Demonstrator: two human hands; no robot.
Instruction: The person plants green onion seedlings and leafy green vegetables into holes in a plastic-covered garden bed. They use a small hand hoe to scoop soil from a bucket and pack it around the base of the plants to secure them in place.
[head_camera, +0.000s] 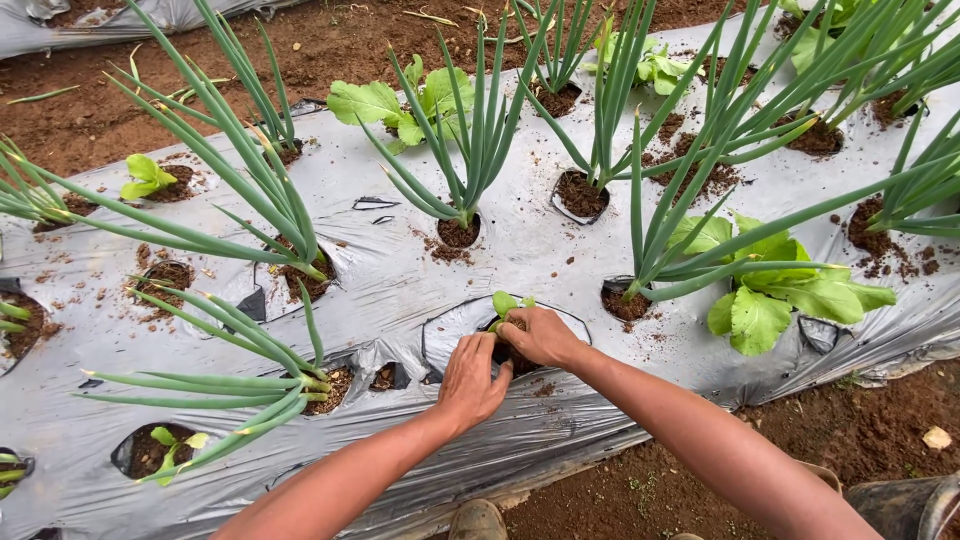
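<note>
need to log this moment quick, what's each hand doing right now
Left hand: fingers curled, pressing the soil at the hole in the grey plastic mulch sheet; holds nothing visible.
Right hand: fingers closed around the base of the small green leafy seedling.

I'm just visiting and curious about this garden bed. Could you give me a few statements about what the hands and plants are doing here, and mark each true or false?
1. Both hands are at one hole in the grey plastic sheet. True: the left hand and right hand meet around a small leafy seedling.
2. The seedling between the hands is a tall green onion. False: it is short, with broad light-green leaves.
3. Green onions grow from other holes in the sheet. True.
4. The right hand holds a trowel. False: no tool shows in either hand.
5. The bed is covered with straw. False: plastic sheet covers it, with brown soil beside it.
</note>
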